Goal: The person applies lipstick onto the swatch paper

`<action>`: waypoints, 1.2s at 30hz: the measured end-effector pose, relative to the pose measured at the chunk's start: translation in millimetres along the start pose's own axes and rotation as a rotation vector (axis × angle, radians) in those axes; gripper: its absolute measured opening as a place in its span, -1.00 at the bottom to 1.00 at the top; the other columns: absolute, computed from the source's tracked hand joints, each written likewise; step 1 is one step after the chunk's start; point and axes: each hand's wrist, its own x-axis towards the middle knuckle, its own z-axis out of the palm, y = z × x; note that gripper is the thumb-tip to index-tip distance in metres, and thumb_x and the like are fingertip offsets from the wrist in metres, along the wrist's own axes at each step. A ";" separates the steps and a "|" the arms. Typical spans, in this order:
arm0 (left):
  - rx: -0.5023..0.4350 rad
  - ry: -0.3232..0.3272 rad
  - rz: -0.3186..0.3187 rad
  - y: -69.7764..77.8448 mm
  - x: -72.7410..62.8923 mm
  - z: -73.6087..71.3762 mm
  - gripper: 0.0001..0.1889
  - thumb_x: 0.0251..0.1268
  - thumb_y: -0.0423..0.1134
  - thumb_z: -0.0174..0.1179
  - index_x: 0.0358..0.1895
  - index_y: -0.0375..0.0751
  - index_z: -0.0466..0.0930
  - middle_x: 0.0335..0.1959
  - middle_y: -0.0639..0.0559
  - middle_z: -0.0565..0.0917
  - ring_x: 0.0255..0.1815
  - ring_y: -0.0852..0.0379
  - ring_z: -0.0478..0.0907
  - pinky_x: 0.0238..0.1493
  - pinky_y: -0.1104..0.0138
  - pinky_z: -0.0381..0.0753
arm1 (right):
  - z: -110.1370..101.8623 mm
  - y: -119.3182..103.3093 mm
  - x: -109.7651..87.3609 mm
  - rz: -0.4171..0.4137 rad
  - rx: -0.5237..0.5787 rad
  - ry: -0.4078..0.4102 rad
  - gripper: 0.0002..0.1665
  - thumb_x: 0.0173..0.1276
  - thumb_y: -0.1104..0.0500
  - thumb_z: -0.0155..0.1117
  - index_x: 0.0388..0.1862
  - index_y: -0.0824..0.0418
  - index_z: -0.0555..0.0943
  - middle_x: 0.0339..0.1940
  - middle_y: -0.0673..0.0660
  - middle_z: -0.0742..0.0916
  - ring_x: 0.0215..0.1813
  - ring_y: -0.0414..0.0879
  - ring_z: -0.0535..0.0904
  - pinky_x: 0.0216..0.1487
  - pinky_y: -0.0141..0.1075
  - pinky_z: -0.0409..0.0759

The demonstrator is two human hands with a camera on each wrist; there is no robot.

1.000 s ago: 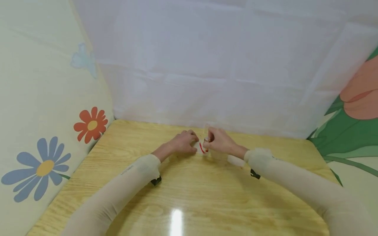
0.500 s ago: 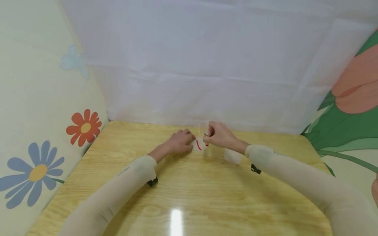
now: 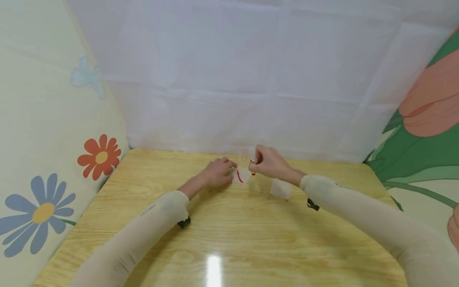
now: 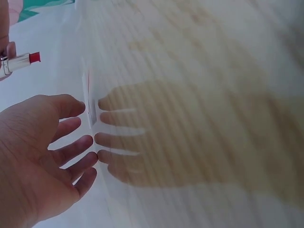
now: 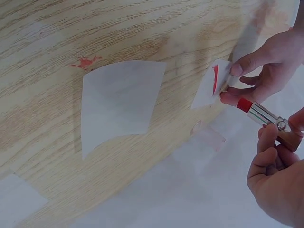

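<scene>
A right hand (image 5: 279, 183) is holding an open lipstick (image 5: 260, 113) near the far edge of the table (image 3: 215, 227).
Its grip is grasping the lipstick, whose red tip (image 5: 244, 104) is hanging apart from the table, beside a marked paper (image 5: 205, 90). The left hand (image 3: 216, 173) is having its grip released, with loosely spread fingers touching this paper's left edge. A red line (image 5: 215, 79) is running over it. A second paper (image 5: 123, 102) is lying farther from the far edge, to the right, with a red smear (image 5: 87, 61) just beside it.
</scene>
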 end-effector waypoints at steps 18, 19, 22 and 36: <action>0.012 0.146 0.055 24.9 15.4 2.7 -0.70 0.55 -0.13 0.13 0.21 -0.08 0.63 0.17 -0.07 0.55 0.16 -0.14 0.51 0.15 -0.14 0.41 | -25.5 5.7 -14.0 0.027 -0.033 0.034 -0.72 0.31 0.24 0.31 -0.41 0.18 0.36 -0.52 0.08 0.59 -0.52 -0.09 0.46 -0.42 -0.21 0.41; 0.015 0.146 0.061 26.9 16.4 3.1 -0.70 0.55 -0.13 0.13 0.20 -0.08 0.63 0.16 -0.07 0.56 0.15 -0.14 0.51 0.14 -0.14 0.41 | -26.5 5.9 -15.0 0.027 -0.033 0.036 -0.72 0.31 0.24 0.32 -0.41 0.18 0.36 -0.52 0.08 0.59 -0.52 -0.09 0.46 -0.42 -0.21 0.41; 0.019 0.148 0.079 32.1 20.1 5.1 -0.71 0.54 -0.14 0.14 0.20 -0.08 0.62 0.16 -0.06 0.56 0.13 -0.13 0.52 0.12 -0.13 0.42 | -28.8 7.5 -17.8 0.030 -0.033 0.041 -0.72 0.31 0.24 0.32 -0.41 0.18 0.36 -0.52 0.08 0.58 -0.52 -0.10 0.43 -0.41 -0.21 0.41; -0.028 0.117 0.133 47.8 42.0 14.7 -0.70 0.54 -0.09 0.16 0.20 -0.06 0.63 0.18 -0.01 0.56 0.19 -0.08 0.49 0.19 -0.15 0.35 | -46.6 19.4 -33.3 0.053 -0.042 0.077 -0.71 0.27 0.26 0.32 -0.42 0.18 0.34 -0.54 0.08 0.57 -0.52 -0.10 0.43 -0.41 -0.21 0.40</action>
